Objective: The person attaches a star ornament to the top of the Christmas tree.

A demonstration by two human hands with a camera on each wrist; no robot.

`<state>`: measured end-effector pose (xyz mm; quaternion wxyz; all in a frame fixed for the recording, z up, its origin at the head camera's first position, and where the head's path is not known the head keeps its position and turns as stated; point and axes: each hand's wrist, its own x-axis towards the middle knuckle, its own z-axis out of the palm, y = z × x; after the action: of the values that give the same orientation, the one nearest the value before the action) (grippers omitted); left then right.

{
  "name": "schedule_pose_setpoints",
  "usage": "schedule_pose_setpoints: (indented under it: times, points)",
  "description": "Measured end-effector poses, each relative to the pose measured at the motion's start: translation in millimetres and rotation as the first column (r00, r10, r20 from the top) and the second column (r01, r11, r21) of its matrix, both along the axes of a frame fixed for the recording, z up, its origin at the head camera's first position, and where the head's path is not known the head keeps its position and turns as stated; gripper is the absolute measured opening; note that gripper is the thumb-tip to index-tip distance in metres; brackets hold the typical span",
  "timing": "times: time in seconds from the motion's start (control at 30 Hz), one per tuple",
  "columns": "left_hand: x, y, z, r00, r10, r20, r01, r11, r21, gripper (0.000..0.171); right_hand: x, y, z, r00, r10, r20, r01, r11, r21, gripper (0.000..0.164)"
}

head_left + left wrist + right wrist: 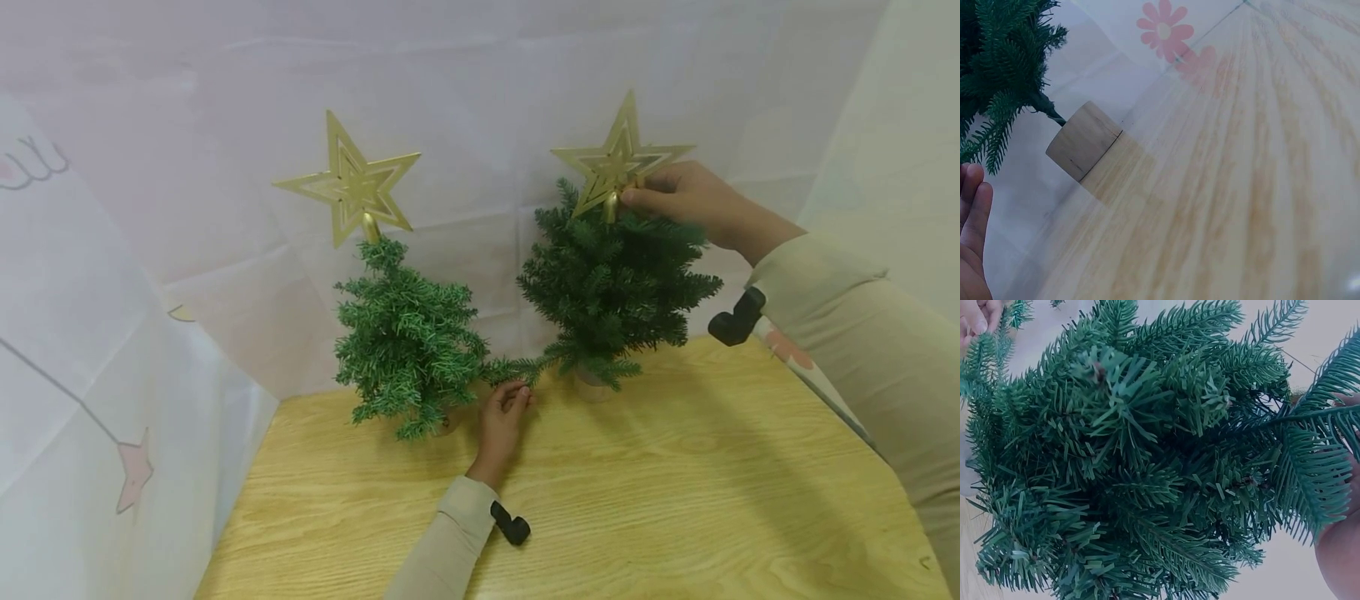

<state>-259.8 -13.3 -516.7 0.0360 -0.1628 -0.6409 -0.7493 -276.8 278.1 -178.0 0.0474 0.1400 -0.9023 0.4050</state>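
Two small artificial Christmas trees stand side by side: a brighter green tree (408,333) at left and a darker tree (600,283) at right. A gold star topper (356,183) is upright on the left tree's tip. A second gold star topper (618,154) is at the top of the darker tree, where my right hand (682,200) pinches it near its lower right point. Low between the trees, my left hand (501,421) pinches the tip of a branch (994,134) of the darker tree. Foliage hides part of the right hand in its wrist view.
Both trees stand toward the back of a wood-grain table (600,500). The darker tree has a round wooden base (1084,140). A pale cloth backdrop (480,100) with printed figures hangs close behind and around the table. The right sleeve (847,317) reaches over the table's right side.
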Motion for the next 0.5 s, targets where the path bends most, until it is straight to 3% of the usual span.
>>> schedule_pose_setpoints:
  times: [0.3,0.5]
  points:
    - [-0.2,0.8,3.0,1.0,-0.015,-0.005,0.015,1.0,0.024,0.027,-0.6,0.4,-1.1,1.0,0.011,-0.008,-0.011,0.998,-0.056,0.042]
    - [-0.3,1.7,0.6,1.0,-0.008,0.001,0.008,0.999,0.034,0.025,-0.5,-0.9,-2.6,0.998,-0.057,0.011,0.058,0.998,-0.03,0.047]
